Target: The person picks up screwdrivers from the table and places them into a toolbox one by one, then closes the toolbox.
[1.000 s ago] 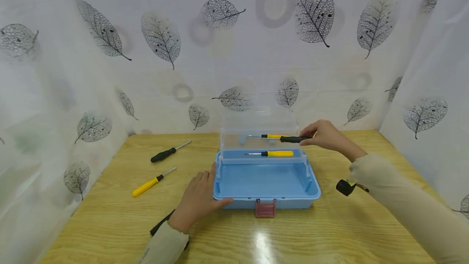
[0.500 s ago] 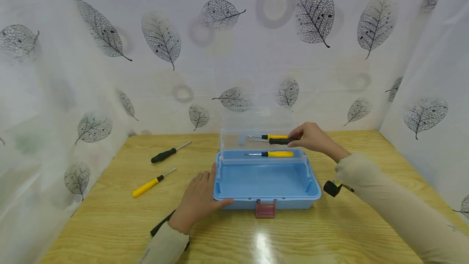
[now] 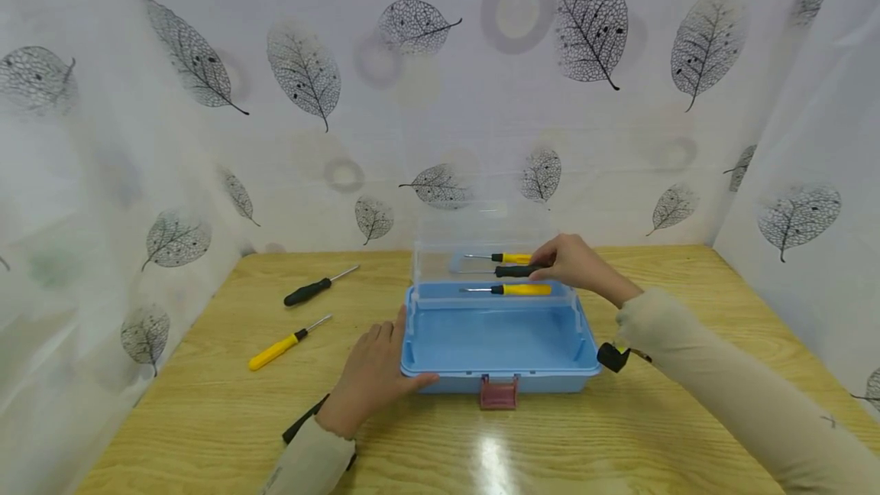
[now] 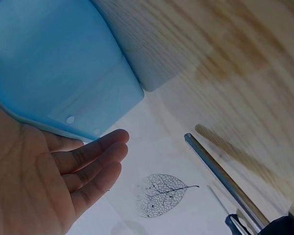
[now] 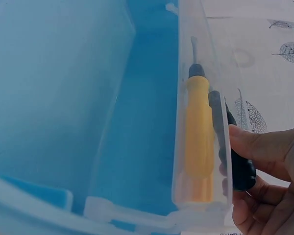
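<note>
My right hand [image 3: 574, 262] pinches a black-handled screwdriver [image 3: 512, 271] by its handle, shaft pointing left, above the back of a light blue toolbox [image 3: 440, 383]. Just in front of it, a yellow screwdriver [image 3: 529, 289] lies in the box's narrow clear tray [image 5: 180, 147]. Behind it, another yellow screwdriver [image 3: 512, 258] shows, its handle end hidden by my fingers. My left hand [image 3: 371, 373] rests against the box's left side with fingers extended and the thumb over the front rim.
The clear lid [image 3: 481, 220] stands raised at the back. Left of the box, a black screwdriver [image 3: 307, 292] and a yellow screwdriver [image 3: 275, 351] lie on the wooden table [image 3: 206, 418]. A pinkish latch [image 3: 498, 393] hangs at the front. A leaf-print curtain [image 3: 440, 113] encloses the table.
My right hand has moved left and slightly lower with the black screwdriver, bringing it over the box's back between the two yellow ones. My left hand has stayed in place.
</note>
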The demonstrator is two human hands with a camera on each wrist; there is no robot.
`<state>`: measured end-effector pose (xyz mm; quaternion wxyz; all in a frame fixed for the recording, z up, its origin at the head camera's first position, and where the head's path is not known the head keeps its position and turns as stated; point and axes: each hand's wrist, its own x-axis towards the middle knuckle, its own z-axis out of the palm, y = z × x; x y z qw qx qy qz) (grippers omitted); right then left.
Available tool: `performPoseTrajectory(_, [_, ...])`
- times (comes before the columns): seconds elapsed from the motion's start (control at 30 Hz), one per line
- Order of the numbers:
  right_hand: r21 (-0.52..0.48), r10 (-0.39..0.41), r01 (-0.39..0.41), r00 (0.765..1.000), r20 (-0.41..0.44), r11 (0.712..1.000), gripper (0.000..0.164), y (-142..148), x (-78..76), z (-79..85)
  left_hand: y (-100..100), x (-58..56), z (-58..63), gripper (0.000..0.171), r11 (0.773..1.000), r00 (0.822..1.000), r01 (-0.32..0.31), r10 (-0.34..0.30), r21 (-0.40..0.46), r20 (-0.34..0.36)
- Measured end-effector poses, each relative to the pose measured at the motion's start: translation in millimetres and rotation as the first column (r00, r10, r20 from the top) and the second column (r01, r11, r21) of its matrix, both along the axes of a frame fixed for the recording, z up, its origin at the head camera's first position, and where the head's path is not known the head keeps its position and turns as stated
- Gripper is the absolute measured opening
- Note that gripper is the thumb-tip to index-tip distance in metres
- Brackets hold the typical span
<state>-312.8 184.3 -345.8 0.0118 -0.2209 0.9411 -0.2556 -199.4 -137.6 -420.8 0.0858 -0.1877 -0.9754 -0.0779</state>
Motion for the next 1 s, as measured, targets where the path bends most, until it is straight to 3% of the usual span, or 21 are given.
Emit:
performPoseTrajectory(0.67, [-0.012, 0.026, -0.025, 0.997, 0.07, 1.0, 0.02, -4.6, -7.6, -7.7, 0.9, -0.1, -0.5, 0.114, 1.0, 1.0, -0.009, 0.009, 0.017, 0.021])
performPoseTrajectory(1.0, [-0.031, 0.025, -0.023, 0.998, 0.05, 0.999, 0.023, 0.0, -11.3, -10.7, 1.4, 0.2, -1.1, 0.114, 1.0, 1.0, -0.011, 0.01, 0.025, 0.026])
